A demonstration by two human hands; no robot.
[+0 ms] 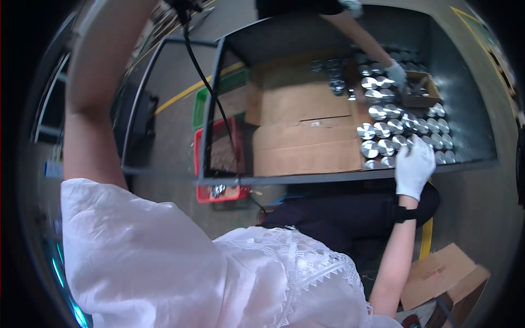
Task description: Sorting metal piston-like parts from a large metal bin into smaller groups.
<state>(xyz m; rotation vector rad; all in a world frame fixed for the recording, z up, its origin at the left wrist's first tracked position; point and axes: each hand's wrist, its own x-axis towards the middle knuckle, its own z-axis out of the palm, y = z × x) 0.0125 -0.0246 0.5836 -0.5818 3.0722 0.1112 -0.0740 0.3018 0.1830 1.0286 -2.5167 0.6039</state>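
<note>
My right hand (415,168), in a white glove, reaches over the near edge of the dark metal bin. Its fingertips are bent round one of the shiny round metal parts (403,143); the fingers partly hide it. Many similar round metal parts (377,113) stand in rows on the bin's right side, flat tops up. My left arm (101,82) is raised at the left, and its hand is beyond the top of the head view. Close to that arm hangs a black object (183,7) with a black cable (205,82); its kind is not clear.
A co-worker's gloved hand (396,74) reaches in beside a small cardboard box (432,98). Flattened cardboard (306,147) lines the bin's middle. A red crate (198,147) and a green crate (200,109) stand left. An opened carton (443,273) sits at lower right.
</note>
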